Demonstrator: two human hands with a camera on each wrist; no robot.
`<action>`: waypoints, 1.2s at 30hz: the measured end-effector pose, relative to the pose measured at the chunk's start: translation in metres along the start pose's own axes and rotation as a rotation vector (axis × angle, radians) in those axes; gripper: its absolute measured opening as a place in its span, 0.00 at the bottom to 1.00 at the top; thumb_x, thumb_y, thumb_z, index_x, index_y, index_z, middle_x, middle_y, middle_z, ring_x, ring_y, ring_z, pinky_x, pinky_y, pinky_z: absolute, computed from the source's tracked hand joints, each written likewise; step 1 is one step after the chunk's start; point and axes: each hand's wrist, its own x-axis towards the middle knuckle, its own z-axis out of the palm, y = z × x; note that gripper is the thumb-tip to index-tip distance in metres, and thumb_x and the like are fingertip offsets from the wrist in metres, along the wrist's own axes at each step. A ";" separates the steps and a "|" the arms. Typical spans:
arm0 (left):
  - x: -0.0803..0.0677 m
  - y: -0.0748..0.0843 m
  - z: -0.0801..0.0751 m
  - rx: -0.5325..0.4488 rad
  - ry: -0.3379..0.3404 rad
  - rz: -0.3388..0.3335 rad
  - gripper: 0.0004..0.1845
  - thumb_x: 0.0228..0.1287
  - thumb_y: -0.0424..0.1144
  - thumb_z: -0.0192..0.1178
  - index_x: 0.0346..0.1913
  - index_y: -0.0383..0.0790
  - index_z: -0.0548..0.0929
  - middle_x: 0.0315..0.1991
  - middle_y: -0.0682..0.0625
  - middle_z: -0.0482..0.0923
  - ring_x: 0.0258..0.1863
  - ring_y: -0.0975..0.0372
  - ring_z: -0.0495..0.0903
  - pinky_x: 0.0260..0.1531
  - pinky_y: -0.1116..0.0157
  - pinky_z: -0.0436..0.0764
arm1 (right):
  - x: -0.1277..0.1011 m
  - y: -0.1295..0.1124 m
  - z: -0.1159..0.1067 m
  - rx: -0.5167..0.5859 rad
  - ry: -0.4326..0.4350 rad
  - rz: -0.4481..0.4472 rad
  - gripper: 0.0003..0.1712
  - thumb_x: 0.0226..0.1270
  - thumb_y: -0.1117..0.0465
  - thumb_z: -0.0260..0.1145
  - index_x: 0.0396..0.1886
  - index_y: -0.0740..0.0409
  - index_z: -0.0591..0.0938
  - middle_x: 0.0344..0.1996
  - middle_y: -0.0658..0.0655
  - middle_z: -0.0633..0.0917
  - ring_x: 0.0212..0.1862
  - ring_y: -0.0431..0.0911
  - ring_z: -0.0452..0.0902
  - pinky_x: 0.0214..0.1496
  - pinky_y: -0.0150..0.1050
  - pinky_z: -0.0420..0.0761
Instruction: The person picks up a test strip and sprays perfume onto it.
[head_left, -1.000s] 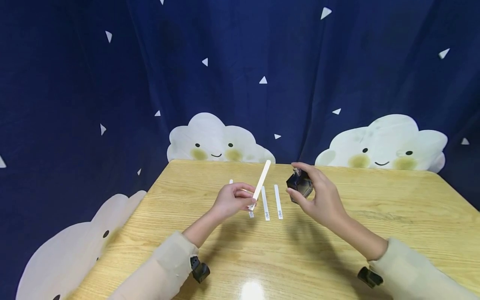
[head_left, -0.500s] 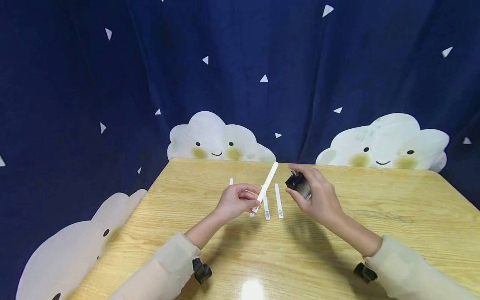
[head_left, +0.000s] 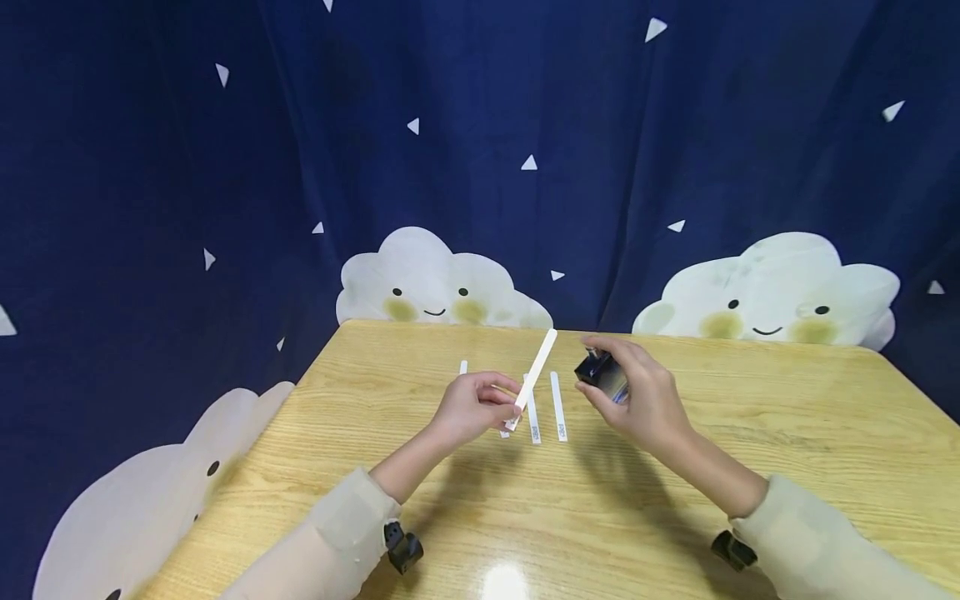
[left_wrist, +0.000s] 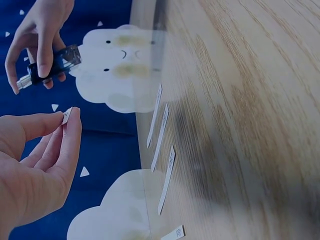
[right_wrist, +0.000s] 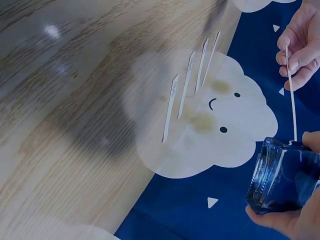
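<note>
**Strip angled toward the bottle's nozzle**

From my seat, the step in hand looks like scenting a test strip. My left hand (head_left: 472, 406) pinches the lower end of the white paper strip (head_left: 534, 377) between thumb and fingertips, so the strip rises slanting toward the far edge of the tabletop (head_left: 420, 500). My right hand (head_left: 645, 400) is wrapped round the small dark glass bottle (head_left: 600, 372), held in the air just right of the strip, above the middle of the tabletop toward the far edge.

To do this well, I judge the strip's free upper end should sit near the nozzle, apart from it, while the pinch stays low on the strip. I cannot tell which way the nozzle faces.

Both forearms reach forward from the near edge, wrists raised off the wood. Three spare strips (head_left: 557, 406) lie flat beneath the hands.
</note>
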 end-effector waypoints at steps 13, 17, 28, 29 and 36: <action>-0.002 0.002 0.001 -0.010 0.006 -0.013 0.12 0.56 0.24 0.63 0.45 0.30 0.82 0.36 0.34 0.86 0.27 0.64 0.85 0.31 0.60 0.90 | -0.002 0.001 -0.004 -0.046 0.053 0.029 0.31 0.45 0.60 0.78 0.53 0.54 0.80 0.41 0.57 0.85 0.48 0.53 0.82 0.40 0.52 0.85; -0.002 0.002 0.000 0.004 0.007 -0.005 0.12 0.56 0.24 0.63 0.45 0.29 0.82 0.36 0.34 0.86 0.29 0.60 0.87 0.33 0.57 0.90 | -0.002 0.000 -0.008 -0.042 0.049 0.037 0.32 0.46 0.59 0.78 0.54 0.53 0.80 0.44 0.56 0.85 0.49 0.52 0.82 0.41 0.51 0.85; -0.005 -0.007 -0.013 -0.022 0.065 -0.045 0.13 0.55 0.23 0.64 0.46 0.29 0.82 0.35 0.35 0.86 0.31 0.57 0.88 0.36 0.57 0.90 | -0.005 0.000 -0.018 -0.007 -0.001 0.053 0.34 0.49 0.63 0.76 0.59 0.51 0.76 0.47 0.57 0.81 0.51 0.49 0.77 0.46 0.47 0.81; -0.005 -0.008 -0.015 -0.024 0.070 -0.051 0.14 0.55 0.23 0.64 0.46 0.29 0.82 0.35 0.35 0.86 0.30 0.59 0.87 0.36 0.57 0.90 | -0.005 0.000 -0.019 -0.003 -0.004 0.056 0.35 0.49 0.64 0.76 0.60 0.51 0.76 0.47 0.57 0.81 0.51 0.49 0.77 0.46 0.46 0.81; -0.005 -0.015 -0.026 -0.034 0.099 -0.091 0.15 0.56 0.23 0.64 0.48 0.29 0.81 0.36 0.36 0.86 0.30 0.62 0.86 0.37 0.57 0.90 | -0.009 0.002 -0.024 0.024 -0.017 0.090 0.38 0.51 0.65 0.75 0.64 0.51 0.73 0.52 0.59 0.81 0.53 0.50 0.77 0.45 0.47 0.80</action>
